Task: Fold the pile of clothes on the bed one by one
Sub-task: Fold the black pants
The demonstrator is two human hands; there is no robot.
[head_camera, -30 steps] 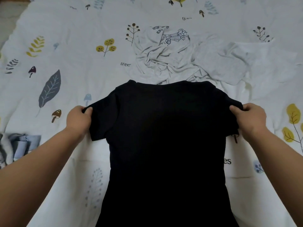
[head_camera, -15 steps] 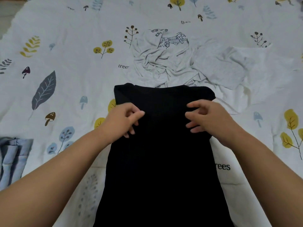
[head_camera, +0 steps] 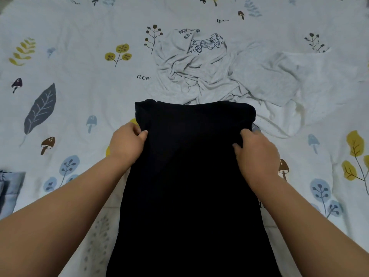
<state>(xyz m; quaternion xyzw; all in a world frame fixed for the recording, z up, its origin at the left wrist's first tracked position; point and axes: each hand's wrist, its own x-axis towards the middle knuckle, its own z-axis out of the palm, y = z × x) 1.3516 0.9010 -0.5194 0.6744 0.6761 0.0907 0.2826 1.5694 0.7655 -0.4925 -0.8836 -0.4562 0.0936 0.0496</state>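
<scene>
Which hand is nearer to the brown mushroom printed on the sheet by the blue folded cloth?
The left hand. It grips the black shirt's left edge, with the mushroom just beyond it on the sheet. The right hand grips the opposite edge, across the shirt.

Patterned bed sheet point(head_camera: 79, 100) bears black garment point(head_camera: 191, 176), crumpled grey clothes point(head_camera: 199, 76), perhaps jeans point(head_camera: 10, 188).

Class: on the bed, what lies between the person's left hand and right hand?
In the head view, the upper part of the black T-shirt spans the whole gap. The left hand grips its left edge, the right hand its right edge.
</scene>
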